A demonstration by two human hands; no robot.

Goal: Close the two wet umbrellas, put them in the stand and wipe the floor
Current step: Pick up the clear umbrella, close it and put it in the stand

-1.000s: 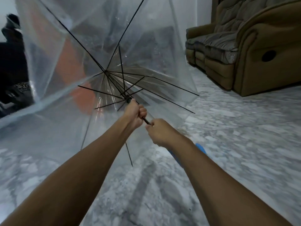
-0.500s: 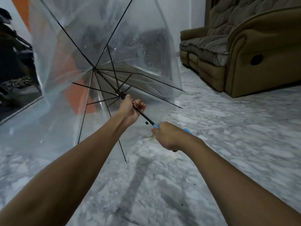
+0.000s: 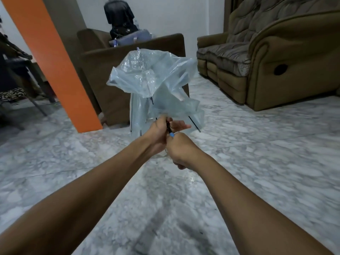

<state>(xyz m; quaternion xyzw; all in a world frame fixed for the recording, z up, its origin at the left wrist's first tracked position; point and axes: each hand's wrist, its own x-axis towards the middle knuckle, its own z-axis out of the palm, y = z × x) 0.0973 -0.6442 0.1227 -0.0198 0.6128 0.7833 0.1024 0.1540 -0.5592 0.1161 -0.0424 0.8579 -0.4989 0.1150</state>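
Note:
A clear plastic umbrella (image 3: 154,78) hangs folded in front of me, its wet canopy crumpled loosely around the black ribs, tip pointing up and away. My left hand (image 3: 161,131) is at the black shaft just below the canopy, thumb side round the shaft and fingers stretched out to the right. My right hand (image 3: 181,150) grips the blue handle (image 3: 172,134) right below the left hand. Only this one umbrella is in view; no stand or cloth shows.
A marble floor (image 3: 257,162) with a wet patch under my hands spreads all round. An orange pillar (image 3: 53,65) rises at left, a brown armchair (image 3: 110,80) stands behind the umbrella, a brown sofa (image 3: 276,57) at right. A person in black (image 3: 119,17) stands at the back.
The canopy has collapsed from wide open to folded. My left hand slid down the shaft until it meets my right hand at the handle. The view swung left.

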